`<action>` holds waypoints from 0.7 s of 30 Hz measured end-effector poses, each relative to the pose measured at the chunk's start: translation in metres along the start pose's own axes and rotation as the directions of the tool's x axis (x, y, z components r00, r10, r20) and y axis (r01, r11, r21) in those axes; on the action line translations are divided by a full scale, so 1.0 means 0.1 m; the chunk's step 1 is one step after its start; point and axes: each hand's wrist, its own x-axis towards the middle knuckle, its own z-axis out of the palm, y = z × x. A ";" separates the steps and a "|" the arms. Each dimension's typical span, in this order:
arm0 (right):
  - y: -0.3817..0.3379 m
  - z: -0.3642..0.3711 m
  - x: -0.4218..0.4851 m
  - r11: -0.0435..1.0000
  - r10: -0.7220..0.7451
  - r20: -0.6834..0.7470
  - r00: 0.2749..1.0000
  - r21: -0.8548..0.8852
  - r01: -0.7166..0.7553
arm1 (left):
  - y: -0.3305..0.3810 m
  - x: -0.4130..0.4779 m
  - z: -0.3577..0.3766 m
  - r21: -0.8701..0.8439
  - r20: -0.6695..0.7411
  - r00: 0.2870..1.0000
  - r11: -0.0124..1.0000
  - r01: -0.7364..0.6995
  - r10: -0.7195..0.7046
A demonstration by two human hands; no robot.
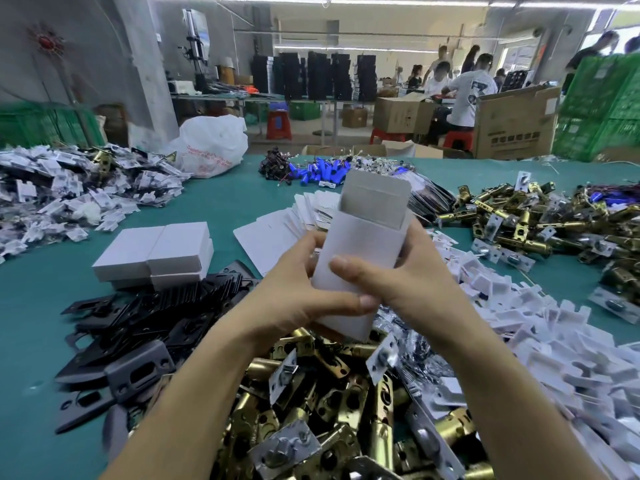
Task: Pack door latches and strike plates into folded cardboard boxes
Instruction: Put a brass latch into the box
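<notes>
Both hands hold a white cardboard box (pixel 363 237) upright above the table, its top flap open and standing up. My left hand (pixel 298 292) grips the box's lower left side, thumb across the bottom front. My right hand (pixel 398 278) grips its right side, thumb pressed on the front face. Under my hands lies a heap of brass door latches (pixel 329 403). Black strike plates (pixel 145 323) are piled to the left. Two closed white boxes (pixel 156 251) stand behind the plates.
Flat unfolded box blanks (pixel 277 233) lie fanned behind the held box. White plastic parts (pixel 554 341) spread to the right, more latches (pixel 519 216) at far right, bagged parts (pixel 69 188) at far left, blue batteries (pixel 322 171) at the back. People work at distant tables.
</notes>
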 end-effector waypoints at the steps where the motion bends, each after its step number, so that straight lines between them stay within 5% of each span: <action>1: 0.01 0.02 0.00 1.000 -0.011 0.012 1.000 -0.012 0.011 | -0.01 0.01 0.00 0.032 -0.012 1.000 0.999 -0.011 0.011; 6: 0.06 0.05 0.04 0.997 -0.038 -0.058 0.998 -0.072 0.033 | -0.04 0.02 -0.01 -0.005 -0.030 0.999 0.999 -0.045 0.045; 10: 0.04 -0.08 0.07 0.979 0.180 -0.070 0.981 -0.089 -0.186 | -0.04 0.04 0.03 -0.037 -0.115 0.993 0.999 -0.029 0.025; 16: 0.19 -0.34 0.12 0.950 0.203 -0.327 0.923 -0.160 -0.266 | 0.01 0.07 0.02 -0.226 -0.341 0.939 0.973 -0.036 -0.044; 18: 0.32 -0.47 0.19 0.849 0.100 -0.429 0.898 -0.434 -0.302 | 0.03 0.07 0.01 -0.301 -0.353 0.933 0.953 -0.045 -0.067; 21: 0.53 -0.62 0.31 0.479 0.194 -0.441 0.876 -0.737 -0.477 | 0.06 0.07 0.00 -0.341 -0.334 0.938 0.939 -0.033 -0.089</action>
